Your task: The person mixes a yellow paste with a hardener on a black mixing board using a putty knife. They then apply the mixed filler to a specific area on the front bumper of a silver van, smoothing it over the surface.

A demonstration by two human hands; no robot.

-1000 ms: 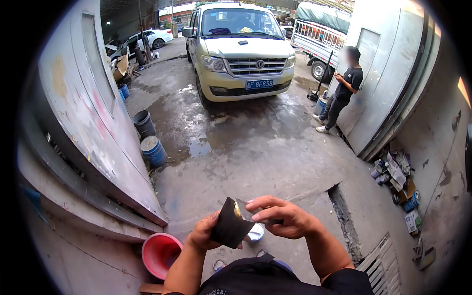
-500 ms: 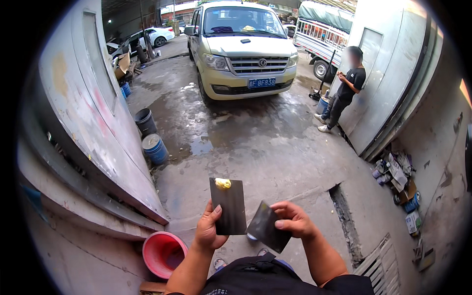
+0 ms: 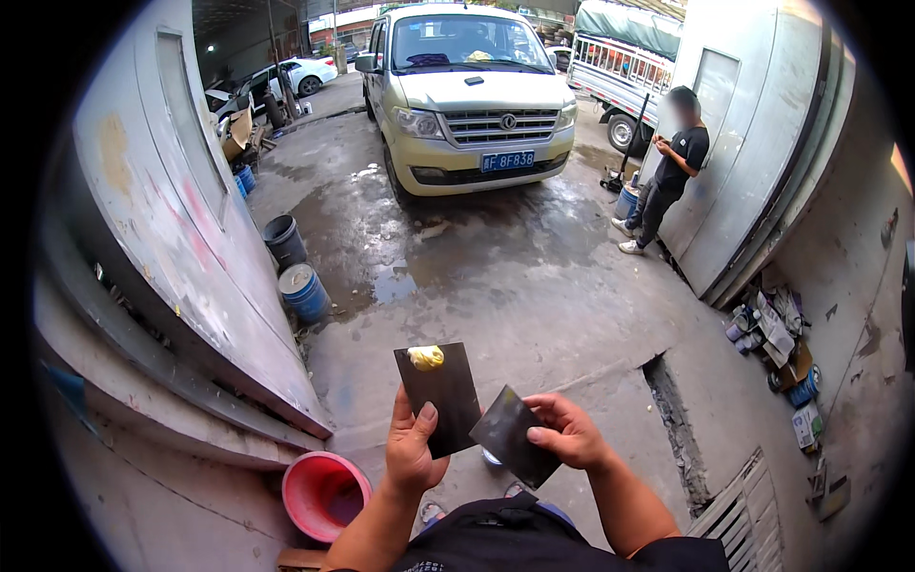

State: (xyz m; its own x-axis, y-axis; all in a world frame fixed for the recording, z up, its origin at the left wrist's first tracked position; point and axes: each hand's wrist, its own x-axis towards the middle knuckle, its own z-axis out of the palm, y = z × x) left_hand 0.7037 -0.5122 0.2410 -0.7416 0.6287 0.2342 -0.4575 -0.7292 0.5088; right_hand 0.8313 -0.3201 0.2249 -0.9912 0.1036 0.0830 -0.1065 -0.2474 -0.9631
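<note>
My left hand (image 3: 415,439) grips a dark rectangular plate (image 3: 443,396) upright, with a glossy yellow lump of paste (image 3: 425,357) near its top edge. My right hand (image 3: 562,436) pinches a smaller dark plate (image 3: 510,448), tilted and carrying a faint yellow smear. The two plates are side by side, close at their facing edges. Under them a small white round container (image 3: 491,459) is mostly hidden by the smaller plate.
A cream van (image 3: 477,105) faces me. A person in dark clothes (image 3: 675,162) leans by the right metal door. A red bucket (image 3: 324,496) sits lower left, drums (image 3: 303,296) farther forward. A broken trench (image 3: 672,424) and cluttered cans (image 3: 803,386) lie to the right.
Since a second ago the plates have parted and turned, exposing the yellow lump on the left one and more of the right one. Over the last half second they shifted slightly left.
</note>
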